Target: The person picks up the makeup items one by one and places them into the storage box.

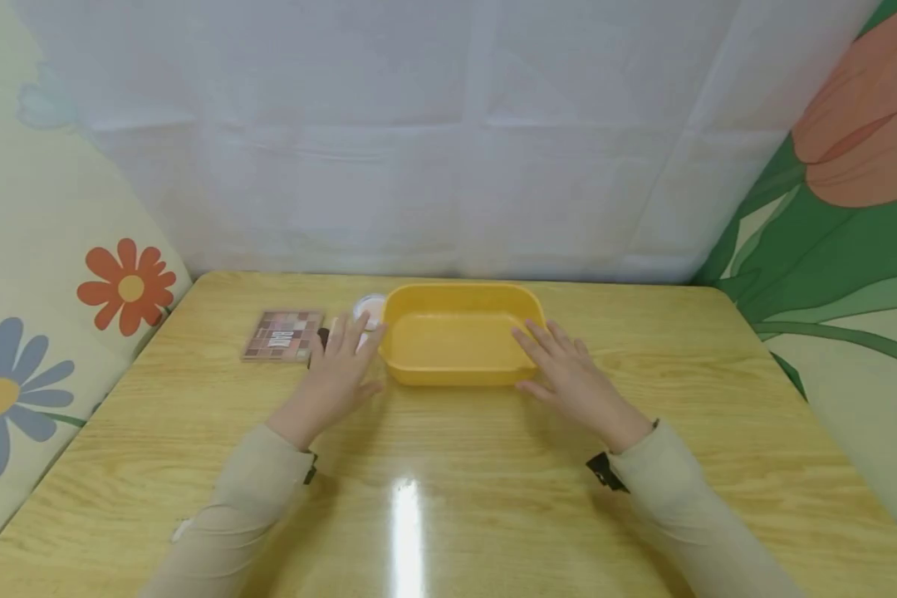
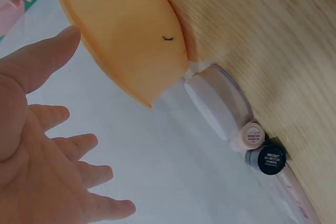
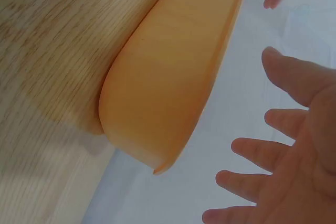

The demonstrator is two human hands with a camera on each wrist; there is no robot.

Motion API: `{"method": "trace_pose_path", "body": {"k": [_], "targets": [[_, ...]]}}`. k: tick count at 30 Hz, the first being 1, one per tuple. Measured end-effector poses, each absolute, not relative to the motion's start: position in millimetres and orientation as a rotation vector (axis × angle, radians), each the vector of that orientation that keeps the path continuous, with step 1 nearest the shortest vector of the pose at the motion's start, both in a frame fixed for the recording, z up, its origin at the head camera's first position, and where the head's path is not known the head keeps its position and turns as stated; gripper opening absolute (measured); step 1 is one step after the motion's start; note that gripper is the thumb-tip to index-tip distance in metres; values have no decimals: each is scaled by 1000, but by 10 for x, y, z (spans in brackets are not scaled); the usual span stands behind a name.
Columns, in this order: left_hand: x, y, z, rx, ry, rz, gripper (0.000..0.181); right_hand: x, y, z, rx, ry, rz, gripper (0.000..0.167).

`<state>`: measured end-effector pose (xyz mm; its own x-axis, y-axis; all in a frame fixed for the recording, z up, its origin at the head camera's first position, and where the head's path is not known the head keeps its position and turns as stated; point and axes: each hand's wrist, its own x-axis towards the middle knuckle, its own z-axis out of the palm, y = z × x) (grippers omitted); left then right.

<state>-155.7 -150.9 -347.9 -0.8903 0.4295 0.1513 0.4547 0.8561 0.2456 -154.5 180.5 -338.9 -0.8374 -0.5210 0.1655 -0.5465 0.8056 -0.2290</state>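
A yellow plastic basin (image 1: 456, 342) stands on the wooden table, and nothing lies in it. My left hand (image 1: 336, 374) is by its left end, fingers spread and straight. By the right end, my right hand (image 1: 571, 378) has its fingers spread too, partly over the rim in the head view. Both wrist views show the palms facing the basin wall (image 3: 157, 77) with nothing held. Behind my left fingers are a round white container (image 2: 218, 103), a small pink-capped tube (image 2: 251, 136) and a black-capped one (image 2: 270, 160).
A flat makeup palette (image 1: 280, 336) with a brown and pink grid lies left of the small tubes. White cloth (image 1: 448, 166) hangs behind the table's far edge. Flower-printed panels flank both sides. A bright reflection falls on the table (image 1: 478, 465) in front of the basin.
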Motion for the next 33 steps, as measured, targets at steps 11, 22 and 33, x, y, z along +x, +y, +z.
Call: {"method": "trace_pose_path", "body": {"k": [11, 22, 33], "targets": [[-1651, -1627, -3549, -644, -2932, -493, 78, -1633, 1800, -3452, 754, -2857, 599, 64], [-1766, -1720, -3535, -466, -3017, -498, 75, -1728, 1815, -3500, 665, -2813, 773, 54], [-1858, -1921, -3524, -393, -3057, -659, 78, -1801, 1795, -3495, 488, -2828, 958, 50]]}}
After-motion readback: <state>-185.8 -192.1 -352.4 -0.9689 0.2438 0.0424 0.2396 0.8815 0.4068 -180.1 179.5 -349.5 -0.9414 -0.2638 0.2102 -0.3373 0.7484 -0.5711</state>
